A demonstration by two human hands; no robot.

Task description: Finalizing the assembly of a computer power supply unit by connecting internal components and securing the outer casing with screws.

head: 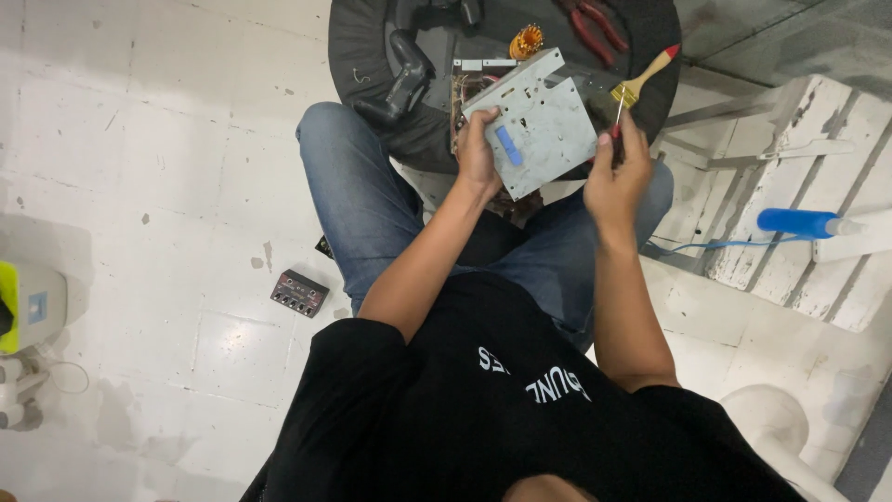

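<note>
Grey metal plate [539, 121] gripped at left edge by left hand [478, 153], held tilted above lap, over dark round surface [372, 56]. Thin screwdriver [619, 110] pinched in closed right hand [615, 177], tip set at plate's right edge. Paintbrush [643, 79], red-handled pliers [590, 28], copper coil [527, 41] laid on surface. White tiled floor [167, 139] stained; small black component [299, 293] placed beside knee. White slatted pallet [799, 186] at right, blue-handled tool [799, 223] rested on it.

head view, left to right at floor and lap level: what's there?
Grey-and-yellow device → small black box with buttons → left hand on the grey metal plate → right hand with a thin screwdriver → blue-capped bottle.
</note>
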